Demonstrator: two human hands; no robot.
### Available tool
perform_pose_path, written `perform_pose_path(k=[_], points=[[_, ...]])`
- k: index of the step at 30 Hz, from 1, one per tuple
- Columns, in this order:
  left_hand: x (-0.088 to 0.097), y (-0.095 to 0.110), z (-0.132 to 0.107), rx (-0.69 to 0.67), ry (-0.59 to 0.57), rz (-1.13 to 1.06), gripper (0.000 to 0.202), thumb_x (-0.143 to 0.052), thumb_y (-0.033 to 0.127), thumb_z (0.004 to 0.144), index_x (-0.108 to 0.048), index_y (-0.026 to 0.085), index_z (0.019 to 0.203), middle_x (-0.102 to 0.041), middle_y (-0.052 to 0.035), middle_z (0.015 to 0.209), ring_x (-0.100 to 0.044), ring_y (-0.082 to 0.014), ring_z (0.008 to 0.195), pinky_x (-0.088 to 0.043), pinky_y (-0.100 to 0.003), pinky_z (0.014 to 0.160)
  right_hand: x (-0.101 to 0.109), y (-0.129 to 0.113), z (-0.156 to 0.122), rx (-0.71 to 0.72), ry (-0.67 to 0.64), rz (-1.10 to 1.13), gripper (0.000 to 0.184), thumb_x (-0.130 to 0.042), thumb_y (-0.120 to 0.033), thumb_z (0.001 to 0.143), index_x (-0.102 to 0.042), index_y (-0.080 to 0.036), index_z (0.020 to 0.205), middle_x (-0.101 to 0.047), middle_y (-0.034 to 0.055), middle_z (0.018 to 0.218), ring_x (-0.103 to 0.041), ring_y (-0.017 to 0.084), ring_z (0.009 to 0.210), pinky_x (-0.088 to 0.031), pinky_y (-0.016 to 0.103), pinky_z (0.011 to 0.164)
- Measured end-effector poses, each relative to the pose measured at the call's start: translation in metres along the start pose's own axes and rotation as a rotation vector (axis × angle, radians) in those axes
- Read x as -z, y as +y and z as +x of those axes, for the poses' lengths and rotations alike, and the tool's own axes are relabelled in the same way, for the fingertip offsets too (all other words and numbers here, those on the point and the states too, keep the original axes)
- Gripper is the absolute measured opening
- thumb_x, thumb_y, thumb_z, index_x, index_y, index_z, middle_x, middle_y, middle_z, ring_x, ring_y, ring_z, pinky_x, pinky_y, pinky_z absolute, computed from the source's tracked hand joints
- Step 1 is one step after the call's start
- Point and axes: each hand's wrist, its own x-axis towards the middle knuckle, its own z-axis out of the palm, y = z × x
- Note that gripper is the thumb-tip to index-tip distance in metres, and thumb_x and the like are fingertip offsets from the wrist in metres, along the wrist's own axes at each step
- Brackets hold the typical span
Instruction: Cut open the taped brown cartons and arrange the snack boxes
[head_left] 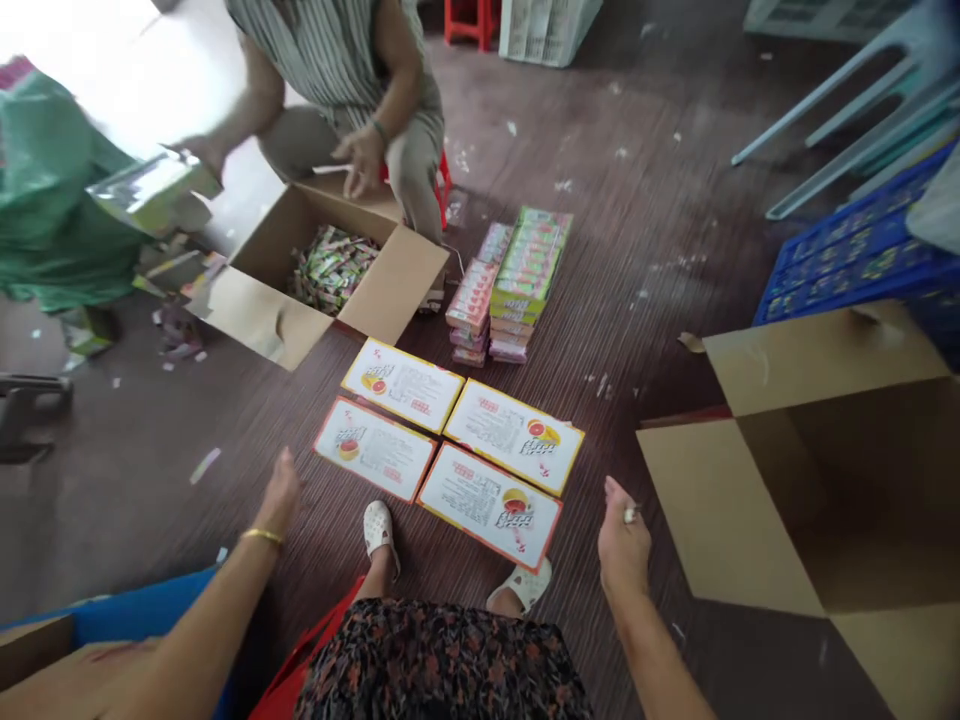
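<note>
Several flat white boxes with yellow and orange edges and printed fruit lie side by side in front of my feet; one is the near right box [491,505], another the near left box [375,447]. My left hand [280,497], with a gold bangle at the wrist, hovers off their left side, fingers stretched and holding nothing. To the right of the boxes, my right hand [624,545], wearing a ring, is also held apart from them with its fingers extended and nothing in it. Both palms face inward; the far fingers are partly hidden.
An open empty-looking carton [739,520] stands at right. Ahead, a seated person [337,70] holds a green box [150,190] beside a carton of small packets [337,270]. Stacked colourful boxes [529,265] stand beyond the white ones. A blue crate [847,240] is at far right.
</note>
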Motion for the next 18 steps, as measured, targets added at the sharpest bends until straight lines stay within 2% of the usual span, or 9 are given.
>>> perform_pose_path(k=[2,5,6,8,11,13,15,18], points=[[0.002,-0.029,-0.047,0.159,-0.042,-0.116,0.066,-0.021,0.055,0.097,-0.017,0.029,0.157,-0.032,-0.0203,0.157,-0.049,-0.0349,0.132,-0.058,-0.045,0.078,0.013,-0.030,0.013,0.115,-0.085,-0.129,0.071,-0.031,-0.065,0.087,-0.065,-0.013,0.120,-0.062,0.0181,0.131,-0.054,0.028,0.125,-0.036,0.043,0.111],[-0.004,-0.069,-0.101,0.313,-0.119,-0.166,0.069,-0.021,0.059,0.096,-0.018,0.028,0.157,-0.033,-0.0207,0.157,-0.048,-0.0367,0.134,-0.056,-0.048,0.084,0.023,-0.078,0.033,0.248,-0.255,-0.263,0.068,-0.030,-0.064,0.085,-0.067,-0.014,0.112,-0.066,0.0180,0.122,-0.058,0.030,0.117,-0.041,0.045,0.105],[-0.007,-0.076,-0.112,0.315,-0.136,-0.152,0.068,-0.020,0.057,0.096,-0.019,0.026,0.157,-0.031,-0.0197,0.158,-0.046,-0.0361,0.136,-0.055,-0.049,0.088,0.024,-0.093,0.038,0.282,-0.308,-0.298,0.066,-0.031,-0.063,0.084,-0.068,-0.015,0.110,-0.067,0.0169,0.120,-0.059,0.030,0.114,-0.042,0.045,0.103],[-0.017,-0.080,-0.123,0.220,-0.123,-0.062,0.065,-0.021,0.046,0.097,-0.025,0.019,0.156,-0.033,-0.0184,0.158,-0.041,-0.0331,0.140,-0.048,-0.047,0.102,0.022,-0.118,0.045,0.310,-0.393,-0.336,0.062,-0.035,-0.063,0.081,-0.068,-0.017,0.105,-0.070,0.0150,0.115,-0.062,0.029,0.108,-0.045,0.044,0.098],[-0.039,-0.055,-0.118,-0.078,0.002,0.150,0.061,-0.027,0.030,0.095,-0.040,0.003,0.148,-0.048,-0.0251,0.146,-0.042,-0.0327,0.139,-0.032,-0.045,0.116,0.014,-0.140,0.046,0.231,-0.469,-0.352,0.062,-0.038,-0.064,0.076,-0.066,-0.018,0.106,-0.072,0.0128,0.106,-0.067,0.025,0.081,-0.051,0.042,0.081],[-0.058,-0.025,-0.110,-0.297,0.113,0.246,0.059,-0.031,0.029,0.094,-0.048,0.000,0.142,-0.052,-0.0273,0.139,-0.041,-0.0352,0.138,-0.028,-0.049,0.118,0.005,-0.145,0.043,0.142,-0.504,-0.376,0.058,-0.045,-0.061,0.073,-0.064,-0.019,0.108,-0.072,0.0095,0.096,-0.061,0.021,0.059,-0.051,0.040,0.066],[-0.079,0.007,-0.102,-0.452,0.215,0.288,0.054,-0.036,0.029,0.094,-0.055,0.005,0.139,-0.050,-0.0257,0.142,-0.035,-0.0360,0.142,-0.028,-0.052,0.118,-0.007,-0.150,0.039,0.075,-0.543,-0.348,0.050,-0.059,-0.052,0.065,-0.064,-0.021,0.104,-0.072,0.0064,0.089,-0.061,0.020,0.060,-0.050,0.036,0.061],[-0.110,0.051,-0.088,-0.521,0.267,0.293,0.049,-0.042,0.029,0.094,-0.057,0.014,0.139,-0.042,-0.0224,0.150,-0.025,-0.0370,0.147,-0.026,-0.058,0.117,-0.031,-0.168,0.035,-0.015,-0.672,-0.177,0.046,-0.070,-0.038,0.057,-0.066,-0.020,0.099,-0.071,0.0074,0.098,-0.065,0.022,0.083,-0.051,0.031,0.068]])
